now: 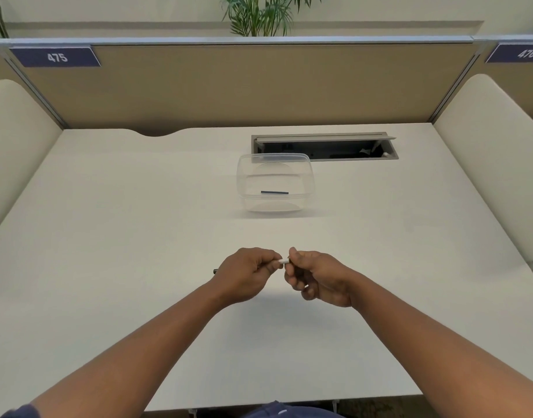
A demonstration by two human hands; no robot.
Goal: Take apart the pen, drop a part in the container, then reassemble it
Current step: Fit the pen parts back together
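Both hands meet low over the counter: left hand and right hand pinch the white pen between them. Partition labels read 475 and 476.

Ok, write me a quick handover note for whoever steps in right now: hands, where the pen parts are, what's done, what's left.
Left hand: closed around the pen, a dark tip poking out past its left side.
Right hand: fingertips pinching the pen's white end, which shows in the gap between the hands.
Container: clear, open, on the desk beyond the hands; one thin dark part lies flat on its bottom.
Done: a part appears to be already dropped in.
Left: probably take that part out and reassemble the pen. Whether the hands are pulling apart or joining, I cannot tell.
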